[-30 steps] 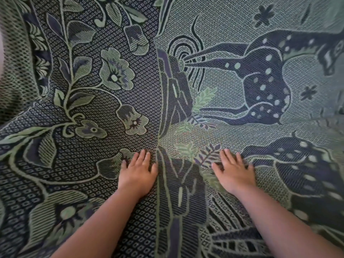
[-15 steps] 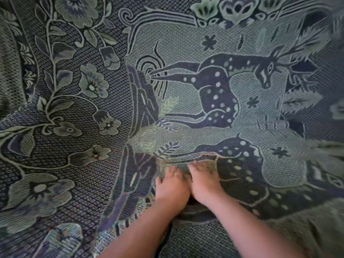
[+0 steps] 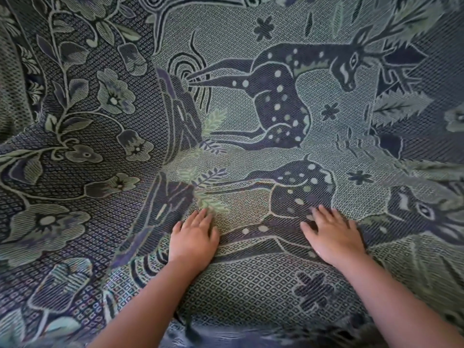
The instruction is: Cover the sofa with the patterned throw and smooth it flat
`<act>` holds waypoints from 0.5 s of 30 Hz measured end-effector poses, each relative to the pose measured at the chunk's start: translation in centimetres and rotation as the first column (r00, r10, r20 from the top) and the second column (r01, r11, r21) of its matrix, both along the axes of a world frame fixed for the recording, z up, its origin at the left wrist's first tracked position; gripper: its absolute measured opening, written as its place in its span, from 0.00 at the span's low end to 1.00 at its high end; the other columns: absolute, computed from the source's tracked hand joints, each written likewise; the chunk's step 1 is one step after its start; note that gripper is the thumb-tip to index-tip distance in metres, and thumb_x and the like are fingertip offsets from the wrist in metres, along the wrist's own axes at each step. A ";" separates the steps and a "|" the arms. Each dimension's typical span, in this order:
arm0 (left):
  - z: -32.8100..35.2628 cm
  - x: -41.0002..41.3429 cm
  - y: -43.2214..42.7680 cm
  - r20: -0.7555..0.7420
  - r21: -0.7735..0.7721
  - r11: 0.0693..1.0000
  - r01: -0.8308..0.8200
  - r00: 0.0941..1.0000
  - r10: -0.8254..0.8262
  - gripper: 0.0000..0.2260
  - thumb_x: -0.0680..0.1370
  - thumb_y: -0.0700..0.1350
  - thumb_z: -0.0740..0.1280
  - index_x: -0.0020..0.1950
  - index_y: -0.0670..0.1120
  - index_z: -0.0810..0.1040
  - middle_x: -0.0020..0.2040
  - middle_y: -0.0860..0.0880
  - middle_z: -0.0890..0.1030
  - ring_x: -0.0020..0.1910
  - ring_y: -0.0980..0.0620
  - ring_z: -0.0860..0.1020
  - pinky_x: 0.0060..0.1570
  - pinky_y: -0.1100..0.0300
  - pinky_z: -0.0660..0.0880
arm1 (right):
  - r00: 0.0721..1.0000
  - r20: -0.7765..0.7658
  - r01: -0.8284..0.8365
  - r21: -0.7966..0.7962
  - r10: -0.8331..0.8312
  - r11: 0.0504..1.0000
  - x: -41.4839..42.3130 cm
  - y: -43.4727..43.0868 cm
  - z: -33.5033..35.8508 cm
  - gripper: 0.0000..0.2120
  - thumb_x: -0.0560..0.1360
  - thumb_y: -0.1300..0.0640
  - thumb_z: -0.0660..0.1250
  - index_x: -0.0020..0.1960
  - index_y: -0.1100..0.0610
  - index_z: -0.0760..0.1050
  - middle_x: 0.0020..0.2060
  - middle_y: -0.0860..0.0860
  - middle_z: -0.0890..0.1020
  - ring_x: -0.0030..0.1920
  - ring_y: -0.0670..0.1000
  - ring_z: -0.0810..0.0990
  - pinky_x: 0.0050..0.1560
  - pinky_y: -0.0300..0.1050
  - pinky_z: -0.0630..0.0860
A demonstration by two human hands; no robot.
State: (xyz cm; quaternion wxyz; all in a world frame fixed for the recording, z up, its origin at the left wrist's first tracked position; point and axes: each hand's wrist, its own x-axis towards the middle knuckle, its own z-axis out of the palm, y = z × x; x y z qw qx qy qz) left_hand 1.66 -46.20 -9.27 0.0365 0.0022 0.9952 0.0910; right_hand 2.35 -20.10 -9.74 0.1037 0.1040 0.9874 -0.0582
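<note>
The patterned throw [image 3: 251, 36], woven in green and dark blue with spotted deer and flowers, fills the whole view and hides the sofa beneath it. It rises up the backrest at the top and lies over the seat below a crease across the middle. My left hand [image 3: 193, 239] rests palm down on the seat part, fingers apart, beside a dark tree-trunk motif. My right hand [image 3: 331, 237] lies flat on the lower deer's body, fingers spread. Neither hand grips the cloth.
A fold [image 3: 175, 116] runs down the throw from the backrest to the seat, left of my hands. The throw's fringed front edge [image 3: 226, 332] hangs at the bottom between my forearms. At the far left the cloth rises over the armrest [image 3: 15, 79].
My hands were pressed side by side half a second ago and have slid apart across the seat, left hand leftward, right hand rightward. The view has shifted right along the throw.
</note>
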 end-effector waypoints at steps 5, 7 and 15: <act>0.7 -0.5 2.0 -0.157 0.135 0.989 -0.063 0.984 0.084 0.14 0.79 0.48 0.58 0.60 0.47 0.76 0.59 0.48 0.78 0.57 0.48 0.74 0.53 0.57 0.72 | 0.987 -0.156 0.037 -0.026 -0.041 0.999 0.5 -0.4 -0.2 0.27 0.80 0.44 0.47 0.75 0.55 0.58 0.75 0.52 0.61 0.75 0.53 0.57 0.74 0.53 0.54; 1.7 -0.9 3.6 -0.123 0.293 0.954 -0.058 0.987 0.098 0.11 0.78 0.45 0.59 0.55 0.45 0.78 0.51 0.47 0.80 0.45 0.48 0.76 0.41 0.60 0.71 | 0.967 -0.243 0.058 -0.077 -0.075 0.995 0.6 -0.6 0.5 0.21 0.79 0.48 0.54 0.68 0.56 0.70 0.64 0.52 0.74 0.65 0.53 0.72 0.64 0.48 0.67; 12.9 -4.8 9.3 -0.028 0.681 0.727 -0.083 0.990 0.140 0.11 0.78 0.39 0.58 0.38 0.48 0.75 0.41 0.42 0.83 0.35 0.47 0.76 0.37 0.56 0.73 | 0.893 -0.325 0.049 -0.616 -0.311 0.786 0.1 1.6 13.0 0.10 0.79 0.57 0.59 0.53 0.55 0.79 0.37 0.53 0.83 0.25 0.48 0.70 0.27 0.41 0.66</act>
